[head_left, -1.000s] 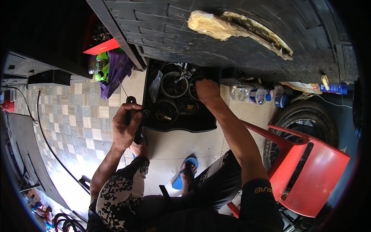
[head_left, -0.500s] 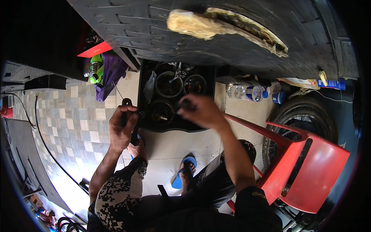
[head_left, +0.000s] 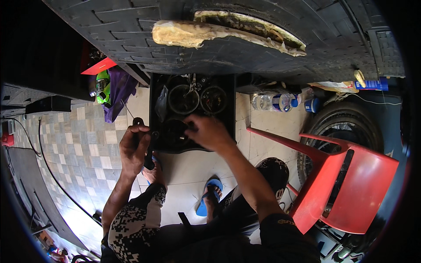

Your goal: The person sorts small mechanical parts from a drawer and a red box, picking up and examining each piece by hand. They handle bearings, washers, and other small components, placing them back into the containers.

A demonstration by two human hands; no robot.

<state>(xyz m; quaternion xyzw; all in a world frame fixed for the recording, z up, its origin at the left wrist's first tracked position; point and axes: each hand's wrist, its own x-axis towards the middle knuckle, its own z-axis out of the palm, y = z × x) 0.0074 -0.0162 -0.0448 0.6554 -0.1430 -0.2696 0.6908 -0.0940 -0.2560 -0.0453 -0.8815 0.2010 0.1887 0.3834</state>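
Observation:
My left hand (head_left: 133,144) is closed around a black-handled tool (head_left: 138,121) whose thin metal shaft points up and to the left. A further dark part with a small ring end shows beside my fingers; I cannot tell whether it belongs to the same tool. My right hand (head_left: 209,131) hangs over an open black drawer (head_left: 201,147), its fingers bent in beside the nearest round tub (head_left: 173,131). What those fingertips hold, if anything, is hidden. Behind it stand two more round tubs of small dark parts, one at the left (head_left: 183,100) and one at the right (head_left: 213,100).
A clear plastic bag (head_left: 162,104) lies in the drawer's left side. Plastic bottles (head_left: 280,102) lie right of it, near a wheel with a tyre (head_left: 351,120) and a red plastic chair (head_left: 359,188). Left are a purple bag (head_left: 118,94) and a green bottle (head_left: 103,85).
My right hand has moved left toward the nearest tub; a dark piece in its fingers earlier no longer shows clearly. My left hand keeps its tool, shifted slightly. The whole view has shifted.

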